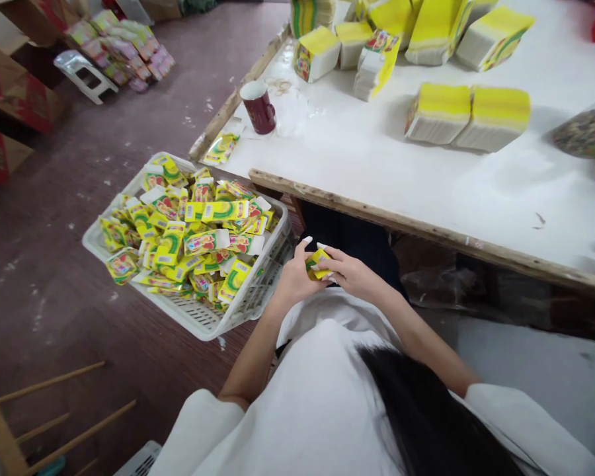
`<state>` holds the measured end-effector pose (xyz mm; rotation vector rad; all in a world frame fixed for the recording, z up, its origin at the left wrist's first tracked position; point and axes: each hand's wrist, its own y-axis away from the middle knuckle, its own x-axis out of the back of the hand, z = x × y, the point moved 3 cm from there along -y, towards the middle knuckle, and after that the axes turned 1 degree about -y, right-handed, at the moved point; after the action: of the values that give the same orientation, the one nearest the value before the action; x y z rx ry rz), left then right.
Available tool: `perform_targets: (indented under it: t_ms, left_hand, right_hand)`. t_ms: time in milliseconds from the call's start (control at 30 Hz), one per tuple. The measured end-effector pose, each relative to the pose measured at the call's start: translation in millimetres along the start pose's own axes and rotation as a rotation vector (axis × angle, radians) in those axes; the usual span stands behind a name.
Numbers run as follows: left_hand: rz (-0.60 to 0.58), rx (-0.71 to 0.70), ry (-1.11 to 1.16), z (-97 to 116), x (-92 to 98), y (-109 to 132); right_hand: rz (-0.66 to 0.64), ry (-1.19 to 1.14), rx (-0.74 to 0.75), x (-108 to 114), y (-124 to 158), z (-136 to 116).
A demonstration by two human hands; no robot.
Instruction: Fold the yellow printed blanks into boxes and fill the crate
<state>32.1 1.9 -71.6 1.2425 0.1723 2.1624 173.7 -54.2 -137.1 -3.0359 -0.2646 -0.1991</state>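
Close to my lap, just off the table's front edge, both hands are closed around a small yellow-and-green box [317, 263]. My left hand [295, 277] grips it from the left, with the thumb raised beside it. From the right, my right hand [350, 272] pinches the same box, its fingers across the front. Part of the box is hidden behind the fingers. Left of my hands, a white plastic basket [218, 327] is heaped with small yellow printed boxes [225, 211], some with white flaps sticking out.
On the white table [352, 172] stand a maroon mug [258, 109], a yellow packet [221, 148] and stacks of flat yellow cartons [498, 116]. A clear bag [588, 129] sits at the right. A white stool [86, 76], pink-and-green packs [123, 46] and cardboard boxes [22, 92] are on the floor.
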Motion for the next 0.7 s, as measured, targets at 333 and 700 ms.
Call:
perform_targets:
  t_ms: [333,700]
  left_hand:
    - [-0.084,-0.013,-0.14,6.5,-20.4,0.7]
    - [0.658,0.203,-0.335,-63.3,118.1,56.9]
  right_hand:
    - [-0.063,-0.103,-0.051,9.3,6.2,9.0]
    - [0.128,-0.177,-0.179,25.6,1.7,38.0]
